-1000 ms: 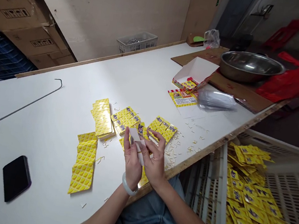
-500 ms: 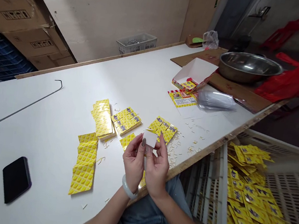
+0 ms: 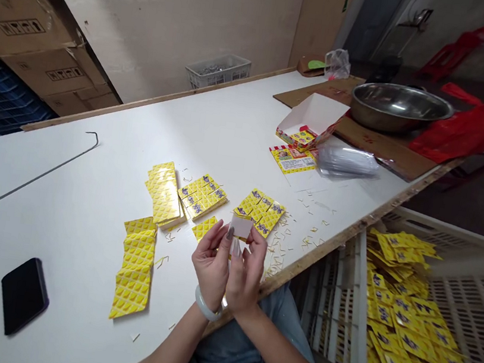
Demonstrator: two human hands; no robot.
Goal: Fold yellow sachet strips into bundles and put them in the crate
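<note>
Far left on the white table [image 3: 88, 184] lies a black phone [image 3: 23, 295], face down, well apart from the hands. Next to the right, a strip of yellow packets [image 3: 135, 265] w/ patterned backs, then a second yellow stack [image 3: 163, 191] above it. Beside that, a row of packets face-up [image 3: 202, 194], blue print on yellow; print too small to read.

Centre, near the table's front edge: left hand [image 3: 211, 264] w/ a pale bangle [image 3: 205, 308] at the wrist, and right hand [image 3: 246, 272] pressed close beside it. Both pinch one small white card [image 3: 241, 227] between fingertips, held upright just above the hands, blank side to the camera. Fingers closed narrow on it. Another face-up packet group [image 3: 260, 211] lies just behind the card; paper scraps [image 3: 292, 237] scattered to the right.

Further right, an open white box [image 3: 312, 116] w/ a printed leaflet [image 3: 292, 158] by it; text unreadable. A steel bowl [image 3: 399, 106] on cardboard. Far right, below the table, a white crate [image 3: 457, 284] piled w/ yellow packets. Boxes at top left carry handling symbols only.
</note>
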